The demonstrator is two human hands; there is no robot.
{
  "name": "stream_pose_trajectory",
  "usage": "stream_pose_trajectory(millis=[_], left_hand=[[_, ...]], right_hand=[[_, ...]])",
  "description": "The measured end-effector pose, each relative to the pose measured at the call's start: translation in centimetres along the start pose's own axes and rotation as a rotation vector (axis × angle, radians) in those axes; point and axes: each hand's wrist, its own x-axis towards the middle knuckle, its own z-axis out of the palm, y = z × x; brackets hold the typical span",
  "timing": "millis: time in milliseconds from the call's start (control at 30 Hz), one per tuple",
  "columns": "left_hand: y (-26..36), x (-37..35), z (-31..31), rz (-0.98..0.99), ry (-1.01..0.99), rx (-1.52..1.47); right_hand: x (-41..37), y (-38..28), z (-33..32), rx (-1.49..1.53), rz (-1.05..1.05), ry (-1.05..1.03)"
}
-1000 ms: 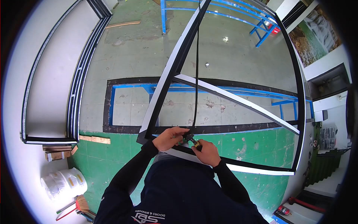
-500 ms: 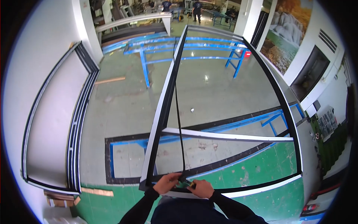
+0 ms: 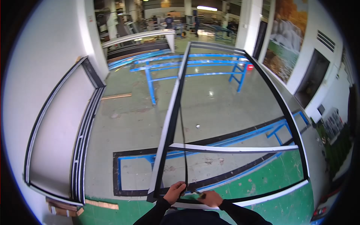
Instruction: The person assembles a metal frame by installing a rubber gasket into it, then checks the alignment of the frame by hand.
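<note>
A large frame (image 3: 174, 100) with white and black bars stretches away in front of me, with a white crossbar (image 3: 232, 149) across it. My left hand (image 3: 174, 193) is closed at the near bar, pinching the lower end of a thin black strip (image 3: 185, 161) that runs up to the frame's left bar. Beside it, my right hand (image 3: 210, 199) wraps round a small hand tool (image 3: 199, 194) with a metal end and a dark and yellowish handle. The metal end points toward my left fingers, a short gap from them. My palm hides most of the handle.
Blue metal stands (image 3: 152, 88) are under and beyond the frame, the nearer one (image 3: 119, 176) dark-edged. Another frame (image 3: 80, 150) leans on the left wall, near wood blocks (image 3: 62, 208). A wood strip (image 3: 116, 96) lies on the floor. People (image 3: 169, 21) are far back.
The view has tilted up, so everything sits lower in it. My right hand and the tool have drawn slightly away from my left hand, which still pinches the strip.
</note>
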Motion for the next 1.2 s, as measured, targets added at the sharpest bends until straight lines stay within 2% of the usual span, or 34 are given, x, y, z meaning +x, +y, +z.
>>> stream_pose_trajectory(millis=[67, 100, 133, 167, 200, 233, 267, 300, 367, 433, 467, 500, 567, 633, 667, 733, 767, 800, 833, 867, 900, 933, 967, 1067, 1133, 1200], left_hand=[[-0.3, 0.0, -1.5, -0.006, 0.053, 0.011], [-0.6, 0.2, -2.1, 0.017, 0.126, 0.042], [-0.3, 0.1, -2.2, 0.035, 0.197, 0.07], [-0.3, 0.1, -2.4, 0.05, 0.266, 0.096], [-0.6, 0.3, -3.3, 0.011, 0.293, 0.144], [-0.9, 0.1, -3.2, 0.095, 0.41, 0.303], [-1.2, -0.1, -2.8, 0.17, 0.526, 0.465], [-0.8, -0.8, -2.2, 0.236, 0.643, 0.627], [1.3, -3.3, -1.2, 0.181, 0.379, 0.415], [4.2, -6.6, -0.4, 0.15, 0.085, 0.088], [4.5, -7.8, -0.7, 0.183, 0.056, 0.057], [4.6, -9.1, -1.4, 0.223, 0.098, 0.029], [4.5, -12.2, -4.5, 0.287, 0.327, 0.107], [4.5, -16.2, -8.5, 0.33, 0.437, -0.179], [4.1, -18.4, -11.1, 0.352, 0.46, -0.3], [3.1, -23.5, -16.7, 0.355, 0.478, -0.501], [2.5, -26.0, -19.3, 0.403, 0.626, -0.351], [1.8, -28.4, -21.7, 0.453, 0.745, -0.185], [1.5, -31.1, -24.8, 0.465, 0.839, -0.093], [1.2, -33.6, -27.9, 0.468, 0.936, 0.0], [1.1, -36.2, -31.1, 0.44, 1.047, -0.008], [1.2, -38.6, -33.3, 0.483, 1.063, -0.232], [1.7, -41.3, -35.2, 0.507, 1.077, -0.441], [3.4, -46.8, -39.8, 0.515, 1.07, -0.391], [3.6, -45.7, -44.8, 0.547, 1.064, -0.291], [5.2, -44.4, -48.0, 0.526, 1.076, -0.157]], right_hand=[[-1.1, 0.6, -1.7, -0.055, 0.144, 0.072], [-1.0, 2.7, -0.5, 0.06, 0.129, 0.279], [-1.6, 2.0, -2.0, 0.104, 0.14, 0.403], [-1.8, 1.7, -3.1, 0.181, 0.057, 0.53], [-1.9, 1.0, -4.2, 0.341, 0.051, 0.504], [-1.9, -0.3, -5.5, 0.5, 0.051, 0.472], [-0.1, 1.2, -4.0, 0.568, -0.209, 0.582], [0.3, -0.4, -4.5, 0.744, -0.23, 0.516], [0.7, -5.2, -4.9, 1.088, -0.236, 0.363], [0.8, -10.2, -5.1, 1.153, -0.322, 0.156], [0.7, -13.2, -4.7, 1.153, -0.287, 0.103], [0.7, -15.7, -4.0, 1.152, -0.255, 0.052], [1.4, -19.2, -1.4, 1.201, -0.283, -0.178], [3.0, -23.3, 1.7, 1.297, -0.361, -0.445], [3.9, -25.7, 2.8, 1.299, -0.37, -0.658], [5.0, -31.7, 6.7, 1.299, -0.408, -0.921], [5.5, -34.9, 8.9, 1.31, -0.429, -1.032], [6.8, -38.2, 11.4, 1.432, -0.314, -1.324], [7.4, -42.2, 13.8, 1.509, -0.26, -1.497], [8.0, -45.4, 17.0, 1.464, -0.191, -1.502], [8.9, -48.7, 19.3, 1.254, -0.175, -1.463], [9.3, -51.9, 20.8, 1.116, -0.327, -1.454], [9.8, -55.2, 21.4, 0.999, -0.212, -1.478], [12.5, -62.7, 24.2, 0.685, -0.391, -1.517], [14.6, -66.4, 24.2, 0.478, -0.52, -1.539], [18.2, -67.8, 24.3, 0.339, -0.564, -1.436]])
